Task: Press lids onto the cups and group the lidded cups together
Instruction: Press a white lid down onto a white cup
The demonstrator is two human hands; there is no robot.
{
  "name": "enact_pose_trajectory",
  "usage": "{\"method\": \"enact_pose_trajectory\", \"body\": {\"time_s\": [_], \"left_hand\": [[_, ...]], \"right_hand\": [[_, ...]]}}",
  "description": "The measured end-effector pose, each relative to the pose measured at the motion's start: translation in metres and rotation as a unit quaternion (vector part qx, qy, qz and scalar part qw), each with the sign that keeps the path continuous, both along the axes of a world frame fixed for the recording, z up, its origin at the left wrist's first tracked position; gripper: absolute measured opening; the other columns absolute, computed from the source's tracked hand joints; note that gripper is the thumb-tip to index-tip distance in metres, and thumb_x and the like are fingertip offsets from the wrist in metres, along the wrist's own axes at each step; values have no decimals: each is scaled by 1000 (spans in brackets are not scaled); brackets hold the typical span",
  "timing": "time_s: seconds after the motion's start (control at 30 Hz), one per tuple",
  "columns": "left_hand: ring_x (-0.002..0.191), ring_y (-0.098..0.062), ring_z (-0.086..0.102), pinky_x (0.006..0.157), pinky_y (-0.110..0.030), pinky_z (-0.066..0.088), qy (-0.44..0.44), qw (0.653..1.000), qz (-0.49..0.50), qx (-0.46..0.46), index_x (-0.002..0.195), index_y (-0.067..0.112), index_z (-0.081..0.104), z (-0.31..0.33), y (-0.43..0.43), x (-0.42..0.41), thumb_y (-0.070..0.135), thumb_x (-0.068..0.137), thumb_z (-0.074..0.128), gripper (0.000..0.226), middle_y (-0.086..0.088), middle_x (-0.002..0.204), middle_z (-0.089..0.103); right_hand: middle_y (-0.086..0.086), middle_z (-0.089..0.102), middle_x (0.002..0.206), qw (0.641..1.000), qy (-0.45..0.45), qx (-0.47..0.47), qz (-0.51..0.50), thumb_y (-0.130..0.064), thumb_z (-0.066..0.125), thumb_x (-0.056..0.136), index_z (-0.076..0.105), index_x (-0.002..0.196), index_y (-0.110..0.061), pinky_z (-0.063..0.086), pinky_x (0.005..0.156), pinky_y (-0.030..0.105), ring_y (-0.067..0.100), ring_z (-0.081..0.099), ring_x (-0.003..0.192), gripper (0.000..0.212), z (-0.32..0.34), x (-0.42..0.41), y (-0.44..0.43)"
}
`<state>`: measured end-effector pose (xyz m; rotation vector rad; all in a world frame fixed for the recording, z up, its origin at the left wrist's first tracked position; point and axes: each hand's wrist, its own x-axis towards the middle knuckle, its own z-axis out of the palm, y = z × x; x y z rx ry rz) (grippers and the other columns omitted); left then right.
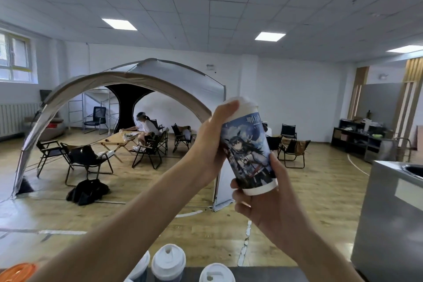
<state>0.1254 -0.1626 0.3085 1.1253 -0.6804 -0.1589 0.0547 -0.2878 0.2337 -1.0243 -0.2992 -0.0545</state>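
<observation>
Blue printed cup [248, 151]: left hand [210, 144] grips its lid [246, 104], right hand [270, 204] its base.

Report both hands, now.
Left hand: grips the upper part of the printed cup, one digit on its white lid.
Right hand: holds the same cup's base.

Tall paper cup [248, 155] printed with a blue-and-white anime figure, white plastic lid [245, 104]; white-lidded cups [168, 263] below, one orange lid [17, 271].

Head-worn wide view (facing forward)
</observation>
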Motion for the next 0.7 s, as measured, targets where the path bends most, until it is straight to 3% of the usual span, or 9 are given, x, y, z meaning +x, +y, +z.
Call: {"method": "enact_pose_trajectory", "body": {"time_s": [0.1,0.17,0.23,0.33,0.47,0.5,0.57,0.63,0.7], "left_hand": [[101,-33,75,86,-36,62,-16,998,54,21,126,8,65,-7,-13,1,53,57,84,84,-15,112,77],[99,-29,76,86,-35,61,-39,996,65,42,123,13,65,-14,-17,0,52,58,85,79,-12,110,77],[99,-22,76,84,-32,61,-64,993,77,70,123,17,64,-26,-22,-1,50,59,88,76,-9,110,77],[98,-9,73,80,-19,57,-151,967,96,181,130,22,58,-48,-28,-6,42,76,89,66,2,112,73],[105,-3,66,88,-17,55,-249,873,52,417,147,23,40,-78,-15,1,58,82,78,84,7,128,64],[109,-7,63,94,-23,54,-259,844,43,468,150,21,36,-90,-10,5,59,82,78,88,3,134,62],[123,-13,56,109,-34,47,-275,792,25,544,151,19,36,-119,-1,12,60,79,80,94,0,146,54],[136,-16,46,116,-36,38,-281,743,-7,607,153,21,33,-151,7,17,63,77,80,99,2,155,43],[144,-21,37,118,-42,35,-311,682,-23,661,155,24,26,-185,9,21,69,75,79,106,3,158,34]], "right_hand": [[10,73,112,991,-25,-90,-92,-69,84,58,62,130,-19,58,71,27,23,71,91,91,-12,4,-7],[0,75,112,963,-72,-186,-183,-51,89,62,60,128,-22,57,76,21,16,72,101,77,-17,2,-11],[-2,76,102,931,-115,-247,-243,-27,89,75,61,121,-18,57,72,21,11,72,92,55,-22,1,-13],[1,76,96,906,-123,-311,-260,-6,82,80,64,118,-10,56,70,20,10,73,88,42,-39,4,-22],[1,76,89,899,-45,-332,-283,-14,89,71,65,115,-9,54,64,18,7,72,79,50,-98,-3,-49],[-2,76,88,896,-19,-333,-294,-14,88,70,64,116,-9,53,63,17,4,72,79,52,-116,-6,-54],[-4,74,86,887,56,-347,-301,3,87,73,60,119,-7,50,59,10,-5,69,74,55,-163,-12,-67],[1,71,98,874,130,-362,-297,14,84,69,55,120,-7,50,57,8,-6,70,78,62,-213,-21,-79],[7,70,108,859,174,-391,-283,4,89,67,59,119,-7,50,63,7,-2,70,87,61,-258,-27,-90]]}}
